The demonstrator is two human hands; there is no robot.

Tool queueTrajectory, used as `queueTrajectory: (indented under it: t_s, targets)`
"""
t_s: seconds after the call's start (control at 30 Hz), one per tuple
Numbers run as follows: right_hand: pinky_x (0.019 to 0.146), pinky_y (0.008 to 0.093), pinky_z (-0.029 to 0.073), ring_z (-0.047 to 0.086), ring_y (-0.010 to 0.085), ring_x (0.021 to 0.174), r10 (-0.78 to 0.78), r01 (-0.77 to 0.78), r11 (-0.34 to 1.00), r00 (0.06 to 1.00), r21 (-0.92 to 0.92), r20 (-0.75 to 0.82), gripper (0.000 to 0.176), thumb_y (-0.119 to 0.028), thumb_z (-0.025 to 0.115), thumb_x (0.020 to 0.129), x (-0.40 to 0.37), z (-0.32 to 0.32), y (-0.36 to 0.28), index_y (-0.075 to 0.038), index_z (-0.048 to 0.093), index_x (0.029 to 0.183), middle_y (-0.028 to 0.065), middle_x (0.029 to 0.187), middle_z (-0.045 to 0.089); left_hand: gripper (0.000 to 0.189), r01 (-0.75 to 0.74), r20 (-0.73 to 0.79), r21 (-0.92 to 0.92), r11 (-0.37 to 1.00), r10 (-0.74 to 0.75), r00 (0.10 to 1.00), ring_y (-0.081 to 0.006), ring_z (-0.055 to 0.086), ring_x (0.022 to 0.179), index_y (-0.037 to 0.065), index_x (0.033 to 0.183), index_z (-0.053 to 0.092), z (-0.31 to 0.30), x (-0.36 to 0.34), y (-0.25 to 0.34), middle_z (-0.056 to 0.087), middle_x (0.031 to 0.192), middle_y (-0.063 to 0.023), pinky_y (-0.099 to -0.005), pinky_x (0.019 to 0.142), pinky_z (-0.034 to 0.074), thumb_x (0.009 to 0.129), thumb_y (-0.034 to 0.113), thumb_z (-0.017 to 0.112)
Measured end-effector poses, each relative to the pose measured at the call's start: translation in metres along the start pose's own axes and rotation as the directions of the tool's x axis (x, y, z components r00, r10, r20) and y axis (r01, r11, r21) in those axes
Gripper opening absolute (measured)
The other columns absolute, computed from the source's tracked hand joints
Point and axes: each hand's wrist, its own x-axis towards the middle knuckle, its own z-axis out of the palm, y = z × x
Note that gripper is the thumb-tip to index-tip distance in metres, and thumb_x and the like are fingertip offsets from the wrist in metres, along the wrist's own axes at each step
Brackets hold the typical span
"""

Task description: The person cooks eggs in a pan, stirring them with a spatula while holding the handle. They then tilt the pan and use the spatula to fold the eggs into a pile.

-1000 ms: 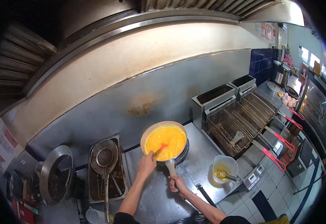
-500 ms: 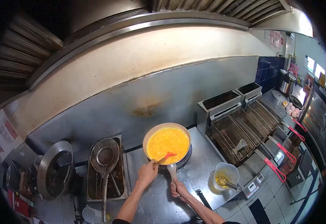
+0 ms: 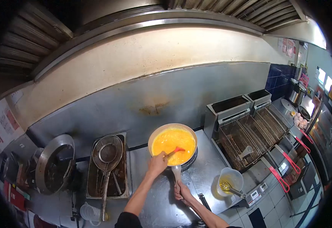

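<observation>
A light-coloured pan holds yellow egg mixture over a burner. My left hand is closed around the handle of a spatula, whose red head rests in the egg. Below the pan, my right hand grips the pan's pale handle. To the right stands a clear plastic jug with a whisk in it and yellow residue inside.
Fryers with wire baskets and red handles stand to the right. On the left are strainers over a metal tray, a large wok and another clear jug.
The spatula head has shifted slightly right and up within the egg, and my left hand has moved up with it. The camera view has turned slightly. Both grips are unchanged.
</observation>
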Motion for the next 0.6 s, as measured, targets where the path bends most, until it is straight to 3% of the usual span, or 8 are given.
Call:
queueTrajectory:
  t_s: [0.13,0.2,0.33,0.4,0.53,0.6]
  targets:
    - [0.039,0.0283,0.03,0.034,0.0107,0.041,-0.004,0.004,1.0,1.0,0.004,0.015,0.04,-0.05,0.043,0.102,0.001,-0.004,0.0,-0.011,0.047,0.096,-0.0007,0.059,0.038,0.028,0.078,-0.068,0.001,0.997,-0.078,0.995,-0.042,0.067,0.084,0.011,0.112,0.063,0.015,0.031,0.003,0.068,0.086,-0.0235,-0.0508,0.075,0.052,0.087,0.023,0.058]
    - [0.039,0.0281,0.03,0.033,0.0104,0.041,0.015,-0.015,1.0,1.0,0.009,0.009,0.04,-0.049,0.043,0.102,0.001,-0.003,-0.003,-0.01,0.048,0.095,-0.0008,0.059,0.038,0.026,0.028,-0.087,0.025,0.999,-0.026,0.996,-0.0425,0.067,0.085,0.012,0.11,0.063,0.026,0.033,0.003,0.069,0.089,-0.0221,-0.0531,0.074,0.052,0.086,0.019,0.055]
    - [0.038,0.0281,0.03,0.034,0.0104,0.041,0.03,-0.03,0.999,0.999,0.01,0.018,0.041,-0.049,0.043,0.102,-0.001,-0.009,-0.007,-0.009,0.049,0.095,-0.0008,0.059,0.039,0.025,0.029,-0.08,-0.116,0.993,-0.038,0.996,-0.0425,0.067,0.083,0.01,0.109,0.063,0.013,0.022,-0.019,0.068,0.088,-0.0235,-0.0533,0.072,0.052,0.088,0.019,0.054]
    - [0.038,0.028,0.03,0.033,0.0105,0.04,0.027,-0.027,1.0,0.999,0.006,0.025,0.042,-0.05,0.042,0.102,0.001,-0.01,-0.008,-0.009,0.049,0.096,-0.0006,0.059,0.039,0.025,0.049,-0.072,-0.002,0.999,-0.049,0.996,-0.0423,0.066,0.084,0.01,0.11,0.063,-0.024,-0.001,0.002,0.068,0.089,-0.0238,-0.0539,0.072,0.052,0.088,0.019,0.055]
    - [0.038,0.0272,0.029,0.034,0.0102,0.04,0.03,-0.03,1.0,0.999,0.006,-0.012,0.042,-0.05,0.04,0.102,-0.002,-0.002,-0.011,-0.009,0.048,0.095,-0.0007,0.059,0.039,0.025,-0.037,-0.075,0.149,0.988,0.049,0.996,-0.0423,0.066,0.069,0.009,0.11,0.063,-0.084,-0.052,0.006,0.067,0.074,-0.0207,-0.0529,0.065,0.052,0.088,0.02,0.059]
    - [0.038,0.0278,0.03,0.035,0.0108,0.04,0.06,-0.06,0.998,0.997,0.01,-0.038,0.043,-0.051,0.041,0.102,-0.004,0.002,-0.007,-0.009,0.048,0.095,-0.0002,0.059,0.039,0.023,-0.031,-0.036,0.354,0.935,0.046,0.998,-0.0408,0.065,0.061,0.011,0.11,0.061,-0.111,-0.076,0.014,0.065,0.066,-0.0191,-0.0535,0.059,0.051,0.089,0.02,0.059]
